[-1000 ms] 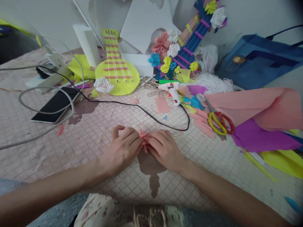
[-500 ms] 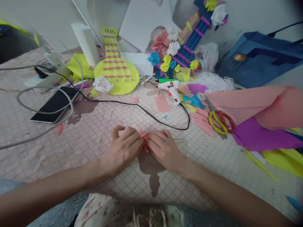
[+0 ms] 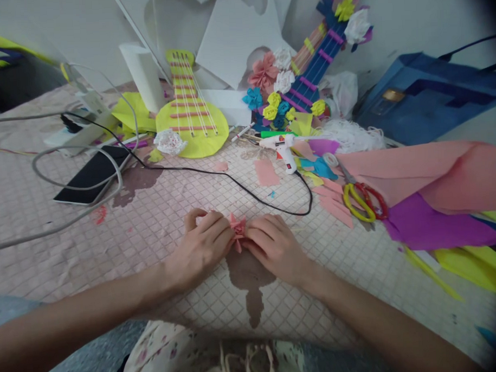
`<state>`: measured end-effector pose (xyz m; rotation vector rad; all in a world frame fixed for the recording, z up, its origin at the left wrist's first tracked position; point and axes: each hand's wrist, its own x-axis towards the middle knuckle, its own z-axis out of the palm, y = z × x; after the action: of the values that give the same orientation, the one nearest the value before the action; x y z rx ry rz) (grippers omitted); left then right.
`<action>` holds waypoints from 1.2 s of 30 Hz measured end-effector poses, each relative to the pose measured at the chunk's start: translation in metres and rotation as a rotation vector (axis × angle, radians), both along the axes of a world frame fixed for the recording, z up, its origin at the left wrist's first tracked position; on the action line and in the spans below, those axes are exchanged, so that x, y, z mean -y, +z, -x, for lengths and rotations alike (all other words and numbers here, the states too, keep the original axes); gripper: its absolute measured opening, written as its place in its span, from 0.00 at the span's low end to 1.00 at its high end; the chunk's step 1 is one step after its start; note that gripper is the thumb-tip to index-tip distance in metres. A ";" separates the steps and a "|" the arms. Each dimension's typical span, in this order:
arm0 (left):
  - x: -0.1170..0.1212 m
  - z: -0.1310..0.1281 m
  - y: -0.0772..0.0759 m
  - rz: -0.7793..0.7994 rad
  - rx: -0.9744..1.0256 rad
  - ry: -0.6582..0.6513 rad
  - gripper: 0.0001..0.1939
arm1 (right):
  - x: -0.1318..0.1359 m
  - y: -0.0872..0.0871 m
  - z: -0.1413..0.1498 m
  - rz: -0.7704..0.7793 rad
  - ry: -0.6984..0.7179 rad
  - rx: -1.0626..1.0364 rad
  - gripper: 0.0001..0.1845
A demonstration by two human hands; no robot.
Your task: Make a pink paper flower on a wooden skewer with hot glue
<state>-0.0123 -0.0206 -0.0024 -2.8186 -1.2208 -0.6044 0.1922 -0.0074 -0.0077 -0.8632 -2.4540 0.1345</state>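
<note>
Between my hands, close above the checked tablecloth, is a small pink paper flower (image 3: 238, 230) with pointed petals. My left hand (image 3: 204, 244) pinches its left side, the fingers curled. My right hand (image 3: 277, 247) grips the flower's right edge between thumb and fingers. Parts of the petals are hidden behind the fingertips. Beyond the hands, a white glue gun (image 3: 285, 149) lies on its side, its black cord (image 3: 252, 191) looping across the cloth. A pink paper piece (image 3: 266, 173) rests left of the glue gun.
A yellow paper guitar (image 3: 197, 131) leans at the back, beside a blue guitar (image 3: 315, 78) decorated with paper flowers. Scissors (image 3: 364, 202) with red and yellow handles lie to the right, near pink paper (image 3: 426, 169) and purple paper (image 3: 432, 223). A dark tablet (image 3: 88, 175) lies left under a grey cable.
My right hand has shifted slightly, its fingers loosening a little and showing more of the flower. My left hand keeps its pinch almost unmoved.
</note>
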 end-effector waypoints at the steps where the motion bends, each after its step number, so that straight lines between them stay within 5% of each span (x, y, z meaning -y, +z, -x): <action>1: 0.000 0.000 0.001 0.008 0.018 0.002 0.07 | 0.001 0.000 -0.002 0.008 -0.006 -0.017 0.07; 22: 0.002 -0.003 0.004 0.019 0.137 0.028 0.08 | -0.005 0.002 -0.023 0.082 -0.064 0.087 0.06; 28: 0.002 -0.002 0.004 0.034 0.132 0.006 0.07 | 0.001 0.006 -0.010 0.044 -0.033 -0.076 0.06; 36: 0.002 -0.003 0.005 -0.014 0.091 0.000 0.09 | 0.001 -0.002 0.010 0.050 -0.008 0.015 0.09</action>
<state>-0.0094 -0.0227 0.0028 -2.8085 -1.2251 -0.7458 0.1819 -0.0081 -0.0098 -0.8979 -2.4705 0.1877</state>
